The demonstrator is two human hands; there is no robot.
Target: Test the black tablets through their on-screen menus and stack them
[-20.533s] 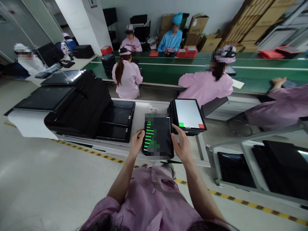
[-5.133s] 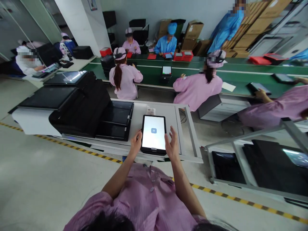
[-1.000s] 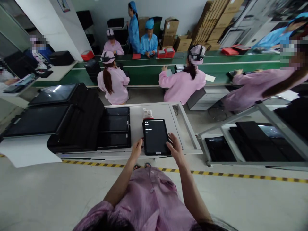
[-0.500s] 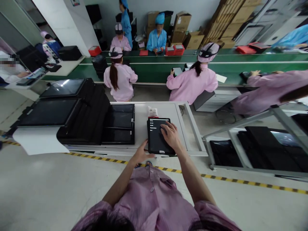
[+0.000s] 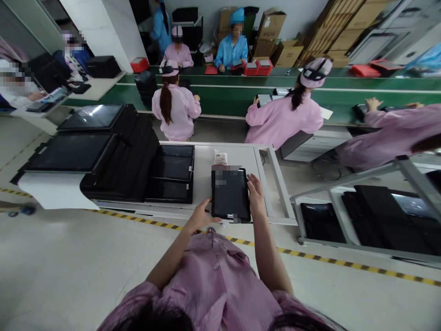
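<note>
Right hand [image 5: 256,195] just came off the screen and is now along the tablet's [image 5: 230,195] right edge. Left hand [image 5: 202,215] is spread round its lower-left corner. Can't tell from here if either's clamped on. Tablet's mid-frame between them, just below a white packet [image 5: 220,158].

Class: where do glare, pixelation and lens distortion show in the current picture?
Head view: white glare on the upper glossy black panel at left; head view: pixelated blocks over parts of the black rectangular tablet; head view: brown cardboard boxes at upper right lean, probably lens distortion.
</note>
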